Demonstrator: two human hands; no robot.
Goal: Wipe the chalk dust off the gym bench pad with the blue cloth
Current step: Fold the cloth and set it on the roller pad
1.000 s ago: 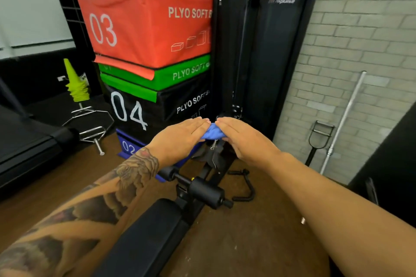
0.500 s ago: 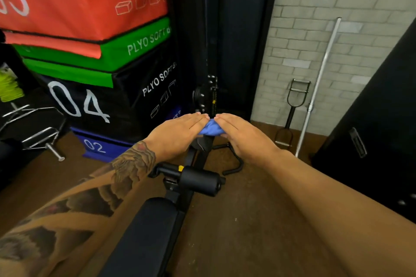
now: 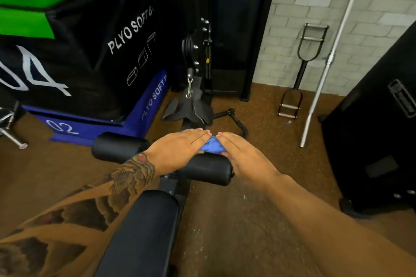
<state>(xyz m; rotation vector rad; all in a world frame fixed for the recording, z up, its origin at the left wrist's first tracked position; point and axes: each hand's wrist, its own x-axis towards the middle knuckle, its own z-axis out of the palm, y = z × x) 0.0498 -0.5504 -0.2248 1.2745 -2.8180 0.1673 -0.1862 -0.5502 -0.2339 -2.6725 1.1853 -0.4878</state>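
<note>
A bunched blue cloth (image 3: 212,146) is held between my left hand (image 3: 177,149) and my right hand (image 3: 244,159), whose fingertips nearly meet over it. Both hands hover above the black foam roller (image 3: 209,168) at the bench's far end. The black bench pad (image 3: 139,229) runs from the bottom edge toward the roller, partly under my tattooed left forearm. White specks lie on the brown floor beside the pad.
Stacked plyo boxes (image 3: 74,56) stand at the left, a black cable machine (image 3: 209,51) ahead with a strap attachment on the floor. A steel barbell (image 3: 333,56) and a handle attachment (image 3: 299,69) lean on the brick wall. A black cabinet (image 3: 378,130) stands at the right.
The view has tilted downward and closer. My hands, still clasping the cloth, now sit lower, over the foam roller instead of in front of the cable machine.
</note>
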